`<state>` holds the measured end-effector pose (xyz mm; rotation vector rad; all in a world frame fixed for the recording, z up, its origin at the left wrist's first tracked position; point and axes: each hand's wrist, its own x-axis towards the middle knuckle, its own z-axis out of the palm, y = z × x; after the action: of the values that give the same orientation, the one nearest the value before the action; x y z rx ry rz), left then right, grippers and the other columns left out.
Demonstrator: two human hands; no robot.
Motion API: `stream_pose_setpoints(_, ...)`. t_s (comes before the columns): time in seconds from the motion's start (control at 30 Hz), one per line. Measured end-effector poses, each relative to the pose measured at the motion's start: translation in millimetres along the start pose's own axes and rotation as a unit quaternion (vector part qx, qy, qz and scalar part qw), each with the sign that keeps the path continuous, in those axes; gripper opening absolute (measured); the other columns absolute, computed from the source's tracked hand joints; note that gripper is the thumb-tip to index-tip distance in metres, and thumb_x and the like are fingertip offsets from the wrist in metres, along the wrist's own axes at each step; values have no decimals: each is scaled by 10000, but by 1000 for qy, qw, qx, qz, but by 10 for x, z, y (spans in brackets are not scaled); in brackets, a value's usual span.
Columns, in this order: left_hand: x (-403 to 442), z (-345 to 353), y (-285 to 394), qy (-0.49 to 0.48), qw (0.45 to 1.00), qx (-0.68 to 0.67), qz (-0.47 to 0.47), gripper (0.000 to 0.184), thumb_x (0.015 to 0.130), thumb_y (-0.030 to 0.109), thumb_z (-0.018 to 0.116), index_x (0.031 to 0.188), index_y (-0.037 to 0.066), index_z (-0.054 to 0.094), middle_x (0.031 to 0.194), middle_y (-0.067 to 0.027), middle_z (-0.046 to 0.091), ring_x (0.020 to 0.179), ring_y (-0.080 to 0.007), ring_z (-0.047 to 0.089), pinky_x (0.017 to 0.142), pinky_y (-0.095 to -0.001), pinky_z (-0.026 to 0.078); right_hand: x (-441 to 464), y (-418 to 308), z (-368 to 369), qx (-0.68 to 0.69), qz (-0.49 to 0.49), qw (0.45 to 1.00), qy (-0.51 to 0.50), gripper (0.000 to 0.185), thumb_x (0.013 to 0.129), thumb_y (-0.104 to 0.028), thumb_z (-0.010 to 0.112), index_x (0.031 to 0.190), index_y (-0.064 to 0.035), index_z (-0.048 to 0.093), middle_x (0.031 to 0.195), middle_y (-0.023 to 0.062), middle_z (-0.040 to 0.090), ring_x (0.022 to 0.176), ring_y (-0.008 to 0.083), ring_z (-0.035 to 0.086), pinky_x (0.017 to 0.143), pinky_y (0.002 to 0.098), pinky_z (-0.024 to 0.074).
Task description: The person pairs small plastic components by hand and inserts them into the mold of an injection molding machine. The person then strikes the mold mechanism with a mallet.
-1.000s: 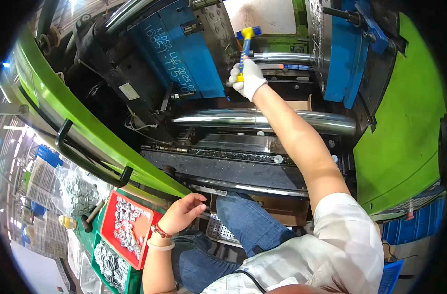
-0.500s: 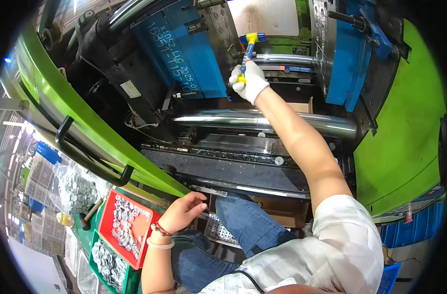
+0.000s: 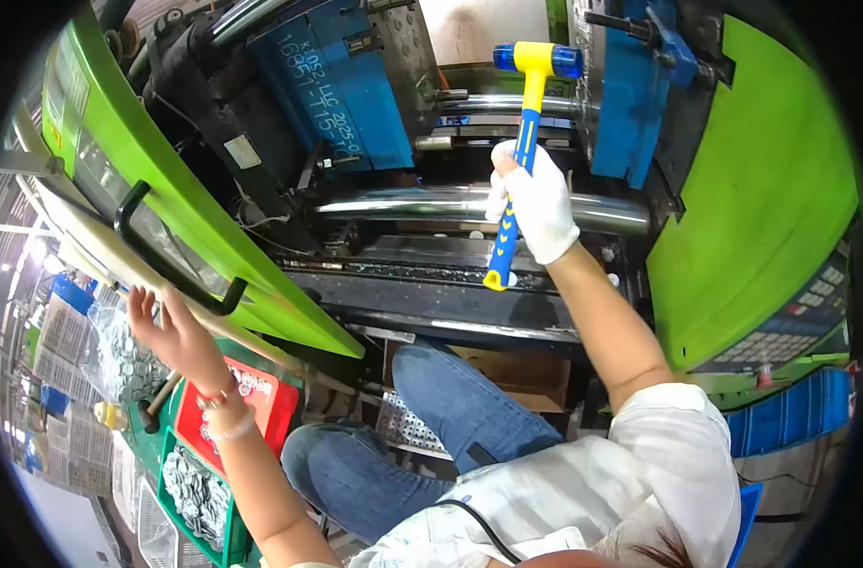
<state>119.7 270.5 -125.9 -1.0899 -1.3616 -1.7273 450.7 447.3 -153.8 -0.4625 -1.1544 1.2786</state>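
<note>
My right hand [image 3: 539, 206], in a white glove, is closed around the handle of a yellow and blue mallet [image 3: 535, 59]. The mallet stands nearly upright in my view, its head at the top with translucent blue faces. Behind it lie the polished bars of the machine and the blue mould block [image 3: 332, 90] with white lettering. My left hand [image 3: 169, 331] is bare and raised on the left, fingers spread, holding nothing. It is nearest to the green machine door [image 3: 199, 213] and its black handle [image 3: 128, 222], apart from both as far as I can tell.
Below my left hand, a red tray [image 3: 282, 409] and a green bin [image 3: 177, 437] hold small grey parts. Beside them lie a bag of parts [image 3: 133, 364] and a hammer [image 3: 148, 417]. A green panel [image 3: 763, 180] stands at the right, with a blue crate [image 3: 791, 414] below.
My right hand has drawn the mallet back out from between the mould halves, towards me. My left hand has moved up and left towards the door, and its fingers have spread.
</note>
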Motion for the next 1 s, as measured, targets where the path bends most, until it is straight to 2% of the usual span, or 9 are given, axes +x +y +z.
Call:
stream_pose_setpoints(0.27,70,168,-248,-158,927,-191,-282,208,888,240,602,796,63,544,571,30,403,509,-66,383,490,-220,324,-1080,-207,-272,-121,32,991,-48,163,890,-101,570,1024,-21,523,672,32,532,496,84,498,468,226,436)
stream_pose_setpoints(0.37,91,166,-481,-157,943,-99,-276,245,906,187,540,1095,46,605,690,-21,501,606,-112,478,551,-240,393,-1515,-418,-582,-284,131,944,-101,192,847,-135,625,1006,-43,569,720,12,561,548,66,522,518,234,446)
stream_pose_setpoints(0.4,112,65,-1005,-241,967,83,-4,317,899,96,493,1205,85,572,846,-113,567,739,-200,548,666,-293,462,-1629,-458,-727,-333,170,917,-136,181,840,-143,633,988,-52,582,723,7,562,562,57,527,524,242,449)
stream_pose_setpoints(0.47,244,1,-1366,-254,918,236,194,345,875,25,459,1187,117,575,952,-156,583,823,-271,585,678,-372,482,-1930,-363,-1005,-530,30,820,-216,220,791,-202,662,952,-64,605,750,91,616,655,209,604,631,315,481)
stream_pose_setpoints(0.5,373,-31,-1572,-266,862,311,299,407,858,-11,436,1220,133,551,973,-195,604,838,-333,605,711,-400,497,-2142,-334,-1116,-537,104,807,-224,235,785,-215,655,962,-67,608,772,112,621,695,250,610,656,336,482)
stream_pose_setpoints(0.6,205,145,-572,-314,792,502,149,382,824,203,651,1170,75,554,1145,-159,560,1085,-299,513,922,-383,451,-2853,-176,-1496,-539,285,761,-220,253,795,-241,620,998,-91,613,852,159,644,804,331,627,699,378,484)
stream_pose_setpoints(0.7,33,103,-262,-285,769,502,275,395,758,85,686,1133,39,571,1101,-142,577,1013,-310,537,885,-386,452,-3844,231,-2202,-562,343,737,-153,241,785,-246,590,979,-104,614,879,170,641,842,361,608,727,420,470)
stream_pose_setpoints(0.8,-87,203,-94,-259,847,432,172,369,779,55,640,1138,19,564,1047,-151,583,964,-299,550,835,-389,471,-4774,340,-2811,-582,439,681,-65,245,785,-235,553,996,-119,596,888,187,634,861,382,596,752,453,458)
stream_pose_setpoints(1.0,-479,296,644,-235,861,371,258,374,791,26,596,1163,21,553,1025,-191,568,921,-311,566,784,-400,495,-5821,-100,-3671,-700,537,470,34,274,825,-241,535,1045,-78,534,922,214,633,916,394,594,800,464,465)
